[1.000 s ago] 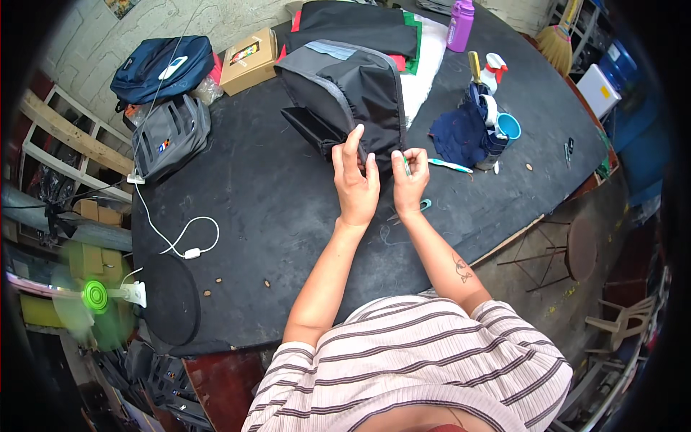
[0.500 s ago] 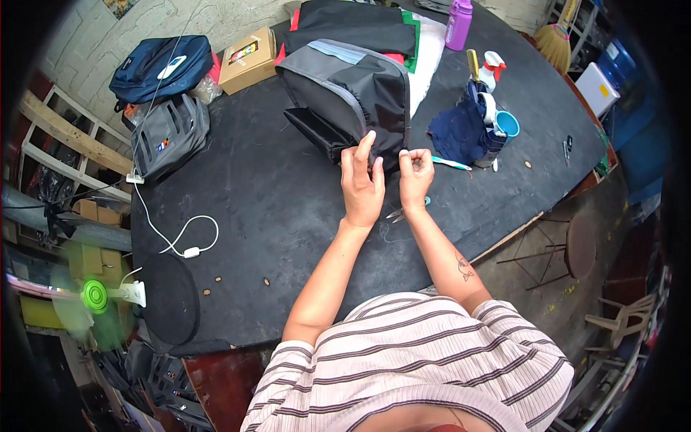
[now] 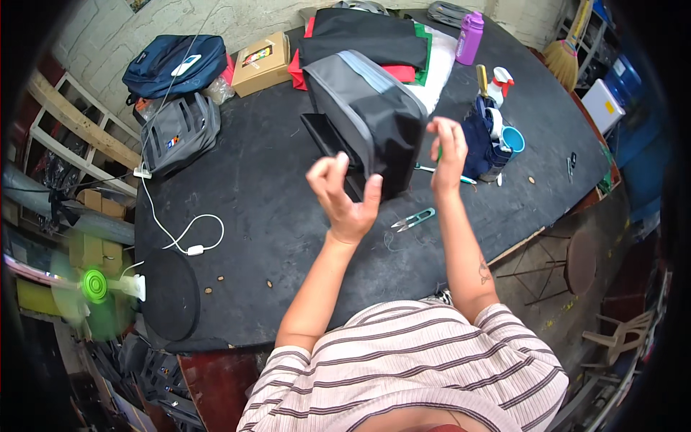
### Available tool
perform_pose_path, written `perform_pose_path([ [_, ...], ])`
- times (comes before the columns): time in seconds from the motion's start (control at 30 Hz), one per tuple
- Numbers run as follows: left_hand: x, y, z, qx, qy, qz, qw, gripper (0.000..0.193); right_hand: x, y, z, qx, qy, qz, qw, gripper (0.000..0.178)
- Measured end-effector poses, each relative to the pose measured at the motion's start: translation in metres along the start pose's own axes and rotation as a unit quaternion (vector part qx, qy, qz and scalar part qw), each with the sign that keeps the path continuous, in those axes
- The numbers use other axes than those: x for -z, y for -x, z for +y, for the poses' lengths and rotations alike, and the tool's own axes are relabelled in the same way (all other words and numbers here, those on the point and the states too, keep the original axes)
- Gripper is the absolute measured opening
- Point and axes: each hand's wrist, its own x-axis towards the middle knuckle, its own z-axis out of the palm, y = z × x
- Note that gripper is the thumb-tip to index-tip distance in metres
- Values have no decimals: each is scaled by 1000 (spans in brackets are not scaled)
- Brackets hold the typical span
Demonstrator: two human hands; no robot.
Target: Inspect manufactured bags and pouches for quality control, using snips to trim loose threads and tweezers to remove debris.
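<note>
A boxy black and grey fabric bag (image 3: 399, 119) stands on the dark table in front of me, with a black flap or pocket sticking out at its left. My left hand (image 3: 345, 201) is at the bag's near lower side, fingers spread and thumb apart, gripping nothing. By the bag's right side is my right hand (image 3: 448, 155), its fingers bent but apart; a small green bit shows beside them, too little to name. Between my forearms lie thread snips (image 3: 415, 219) with teal handles, next to loose thread. A toothbrush (image 3: 461, 178) lies partly behind my right wrist.
Folded black cloth (image 3: 363, 36) lies beyond the bag. Rightward stand a dark blue denim holder (image 3: 479, 137), a blue cup (image 3: 512, 139), a spray bottle (image 3: 499, 85) and a purple bottle (image 3: 470, 39). A cardboard box (image 3: 260, 65), a grey bag (image 3: 180, 129) and a white cable (image 3: 194, 250) are leftward.
Both hands have let go of the bag's near edge and moved apart, left hand leftward, right hand rightward and up. The bag now looks fuller and more upright. The snips are uncovered.
</note>
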Motion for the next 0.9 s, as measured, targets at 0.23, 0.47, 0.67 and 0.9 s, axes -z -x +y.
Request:
perform_pose_path([
  [0.23,15,-91,-14,411,266,-185,852,20,-31,-22,-50,-79,95,-319,940,19],
  [0.47,42,-42,-25,326,261,-128,900,18,-20,11,-24,-189,-45,-324,926,29],
  [0.67,54,-10,-16,351,119,-61,927,25,-17,61,31,-84,120,-306,941,23],
  [0.9,59,-36,-12,307,85,-38,947,39,-6,83,49,77,257,-314,911,21],
])
